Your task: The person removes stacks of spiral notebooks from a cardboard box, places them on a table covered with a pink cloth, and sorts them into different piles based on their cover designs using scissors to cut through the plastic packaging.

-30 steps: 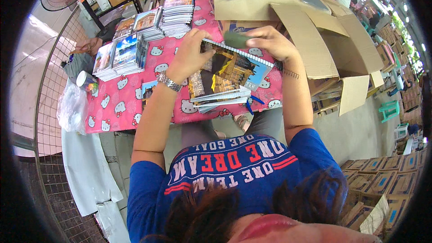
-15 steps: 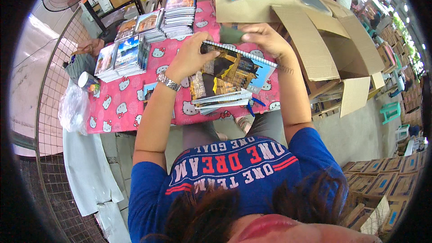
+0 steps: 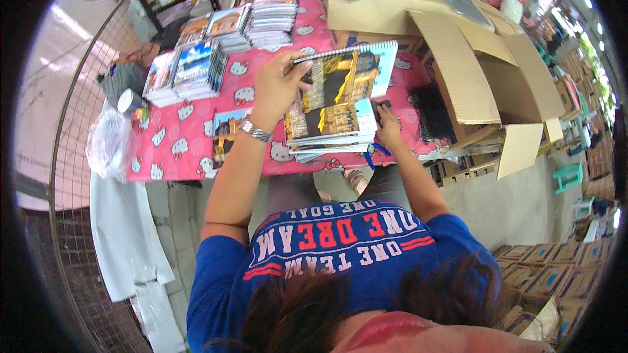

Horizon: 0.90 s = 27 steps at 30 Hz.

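Observation:
My left hand (image 3: 280, 88), closed by its thumb and fingers, grips the left end of a spiral-bound notebook (image 3: 358, 73). The notebook is tilted up, its wire spine along the top edge and a picture of buildings on its cover. Beneath it lies a stack of similar notebooks (image 3: 332, 138). To the right of that stack, my right hand (image 3: 388, 125) is low over the table, fingers closed at a small dark piece (image 3: 381, 106) whose kind I cannot make out. A blue-handled tool (image 3: 377, 153) rests by the stack's near right corner.
Piles of notebooks (image 3: 275, 16) stand at the back left of the pink patterned table (image 3: 196, 114). One notebook (image 3: 226, 132) lies left of my forearm. A dark tangled heap (image 3: 430, 114) sits by the open cardboard box (image 3: 474, 85). A cup (image 3: 131, 102) and plastic bag (image 3: 108, 147) are far left.
My right hand has moved from the notebook's spine down toward the table's near edge, taking a dark green piece along. The notebook's right end has risen in my left hand.

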Each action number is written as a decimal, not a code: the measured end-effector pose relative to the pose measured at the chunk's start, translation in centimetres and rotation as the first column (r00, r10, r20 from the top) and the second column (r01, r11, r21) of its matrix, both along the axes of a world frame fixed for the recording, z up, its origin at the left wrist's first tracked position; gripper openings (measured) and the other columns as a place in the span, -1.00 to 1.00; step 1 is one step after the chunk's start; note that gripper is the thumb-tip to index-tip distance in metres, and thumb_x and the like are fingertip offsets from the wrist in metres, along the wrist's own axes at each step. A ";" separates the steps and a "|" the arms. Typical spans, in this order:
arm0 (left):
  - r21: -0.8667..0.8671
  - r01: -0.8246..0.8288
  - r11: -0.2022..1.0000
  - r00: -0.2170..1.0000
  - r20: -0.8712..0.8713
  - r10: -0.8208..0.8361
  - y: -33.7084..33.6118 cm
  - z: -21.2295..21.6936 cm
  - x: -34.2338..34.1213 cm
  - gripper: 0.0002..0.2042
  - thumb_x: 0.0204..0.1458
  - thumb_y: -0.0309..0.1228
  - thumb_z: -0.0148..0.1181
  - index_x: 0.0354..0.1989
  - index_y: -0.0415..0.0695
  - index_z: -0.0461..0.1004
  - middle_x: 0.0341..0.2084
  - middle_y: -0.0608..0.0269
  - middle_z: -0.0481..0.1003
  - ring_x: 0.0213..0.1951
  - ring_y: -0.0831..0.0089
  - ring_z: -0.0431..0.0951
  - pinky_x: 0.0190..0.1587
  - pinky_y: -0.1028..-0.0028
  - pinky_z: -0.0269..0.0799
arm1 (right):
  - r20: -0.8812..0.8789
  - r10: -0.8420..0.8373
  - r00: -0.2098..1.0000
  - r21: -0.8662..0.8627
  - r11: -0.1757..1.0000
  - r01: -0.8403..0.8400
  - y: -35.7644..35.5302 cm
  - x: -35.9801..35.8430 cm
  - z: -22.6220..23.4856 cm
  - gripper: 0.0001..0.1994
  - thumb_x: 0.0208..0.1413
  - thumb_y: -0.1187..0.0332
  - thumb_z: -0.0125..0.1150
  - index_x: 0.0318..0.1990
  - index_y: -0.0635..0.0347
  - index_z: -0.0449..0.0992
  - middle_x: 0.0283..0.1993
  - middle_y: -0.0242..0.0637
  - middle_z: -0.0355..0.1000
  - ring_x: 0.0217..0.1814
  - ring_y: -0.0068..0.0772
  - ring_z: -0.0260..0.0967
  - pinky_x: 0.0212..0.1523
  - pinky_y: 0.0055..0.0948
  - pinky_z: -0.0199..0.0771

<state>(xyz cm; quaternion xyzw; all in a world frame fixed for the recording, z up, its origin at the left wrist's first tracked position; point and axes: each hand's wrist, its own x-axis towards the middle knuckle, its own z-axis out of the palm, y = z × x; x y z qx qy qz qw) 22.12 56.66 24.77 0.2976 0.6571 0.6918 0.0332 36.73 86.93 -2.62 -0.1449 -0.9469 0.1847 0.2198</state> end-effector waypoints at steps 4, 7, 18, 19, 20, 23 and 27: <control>-0.148 -0.210 0.966 0.977 -0.075 0.201 -0.7 -0.5 2.3 -0.81 0.16 -0.37 0.20 -0.20 -0.25 0.52 -0.54 0.32 0.51 -0.49 0.65 0.55 -0.62 0.59 0.41 | 0.131 -0.166 0.977 0.172 0.975 0.142 -10.3 7.5 1.0 -0.24 0.05 0.21 0.23 0.37 0.22 0.03 0.37 0.08 0.05 0.39 0.14 0.01 0.33 0.16 -0.04; -0.164 -0.247 0.955 0.963 -0.151 0.224 -0.1 -0.6 2.1 -0.82 0.14 -0.37 0.23 -0.19 -0.21 0.52 -0.57 0.37 0.52 -0.49 0.67 0.55 -0.64 0.60 0.34 | 0.263 -0.182 0.947 0.071 0.983 0.169 -10.4 8.8 1.6 -0.29 0.09 0.21 0.21 0.36 0.22 0.08 0.24 0.07 0.21 0.29 0.11 0.14 0.28 0.01 0.11; -0.178 -0.201 0.963 0.965 -0.203 0.164 0.1 -2.4 1.0 -0.80 0.11 -0.45 0.23 -0.13 -0.27 0.53 -0.46 0.26 0.59 -0.47 0.63 0.55 -0.53 0.59 0.51 | -0.410 0.228 0.883 -0.130 0.944 -0.303 -16.2 2.4 25.7 -0.37 -0.15 0.32 0.41 0.17 0.20 0.40 0.03 -0.08 0.37 0.10 -0.08 0.32 0.12 -0.21 0.33; -0.180 -0.204 0.962 0.962 -0.217 0.164 0.1 -2.5 1.0 -0.81 0.11 -0.47 0.22 -0.14 -0.28 0.53 -0.45 0.26 0.59 -0.47 0.62 0.56 -0.53 0.58 0.52 | -0.413 0.266 0.871 -0.105 0.936 -0.335 -17.1 1.7 26.5 -0.37 -0.16 0.32 0.42 0.17 0.20 0.40 0.03 -0.08 0.37 0.09 -0.07 0.32 0.11 -0.21 0.33; -0.185 -0.208 0.960 0.959 -0.231 0.163 -0.1 -2.6 1.0 -0.82 0.11 -0.49 0.21 -0.15 -0.29 0.53 -0.45 0.26 0.59 -0.47 0.61 0.56 -0.53 0.58 0.52 | -0.417 0.303 0.857 -0.082 0.926 -0.368 -17.6 1.3 27.1 -0.36 -0.16 0.31 0.42 0.17 0.20 0.41 0.02 -0.08 0.37 0.08 -0.07 0.32 0.11 -0.20 0.33; -0.070 -0.227 0.971 0.946 -0.254 0.202 0.2 -3.1 1.0 -0.87 0.02 -0.50 0.24 -0.25 -0.21 0.58 -0.56 0.19 0.52 -0.57 0.52 0.49 -0.54 0.51 0.38 | -0.343 0.299 0.890 -0.031 0.944 -0.329 -18.0 0.9 27.8 -0.37 -0.18 0.34 0.43 0.15 0.20 0.43 0.03 -0.08 0.37 0.11 -0.13 0.33 0.10 -0.26 0.34; -0.041 -0.259 0.965 0.917 -0.323 0.233 0.0 -2.3 1.8 -0.84 -0.07 -0.56 0.24 -0.27 -0.17 0.60 -0.55 0.15 0.52 -0.59 0.47 0.47 -0.51 0.50 0.35 | -0.308 0.310 0.899 -0.231 0.893 -0.387 -17.9 1.4 27.8 -0.47 0.00 0.30 0.33 0.17 0.21 0.42 -0.10 -0.13 0.45 -0.13 -0.20 0.46 -0.10 -0.36 0.46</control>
